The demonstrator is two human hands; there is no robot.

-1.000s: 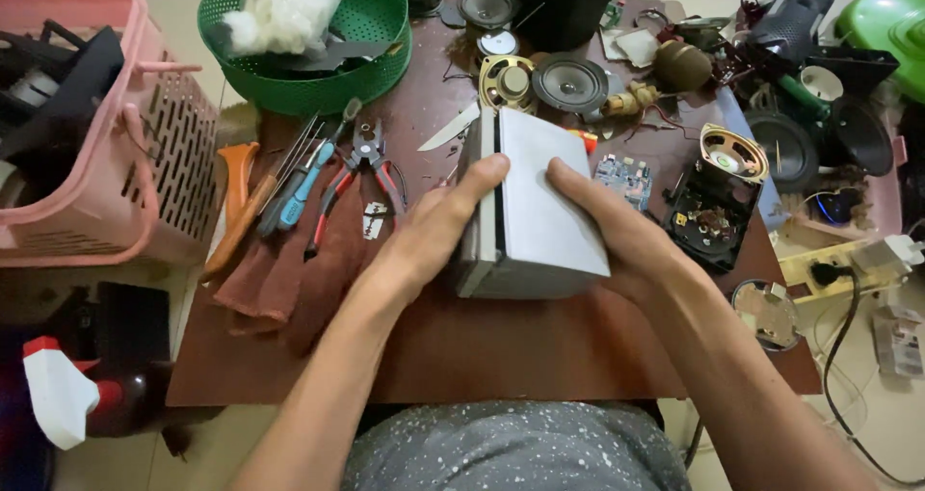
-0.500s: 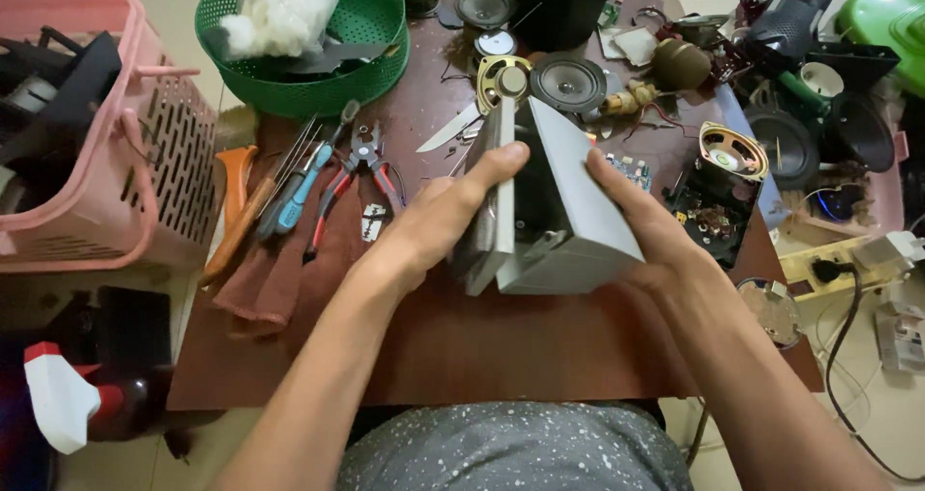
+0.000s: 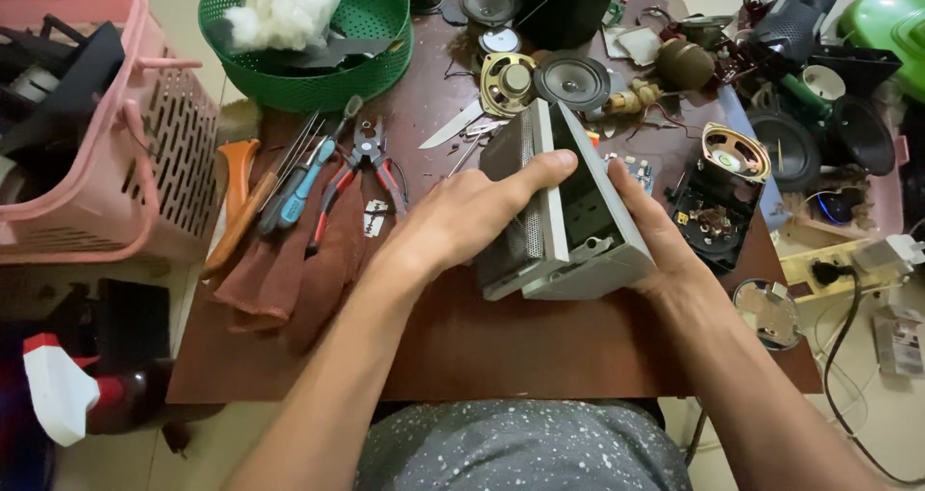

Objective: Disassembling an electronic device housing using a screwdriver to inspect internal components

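Hands are working on one grey casing (image 3: pixel 568 223), which is standing tilted on the brown worktop (image 3: pixel 462 337) in the head view, its perforated front panel gaping away from the back shell. One left hand (image 3: pixel 462 216) is lying over the perforated panel, its grip wrapping the top edge with the thumb across. One right hand (image 3: pixel 665 236) is cupping the back shell from the other side, fingers pressing flat against it. Two baskets are sitting at the far left: one pink basket (image 3: pixel 154 163) and one green basket (image 3: pixel 376 38). One pair of red-handled pliers (image 3: pixel 366 168) is lying on a brown cloth (image 3: pixel 289 269). Three loose round speakers are resting just beyond the casing, and one oval speaker (image 3: pixel 734 152) to its right.
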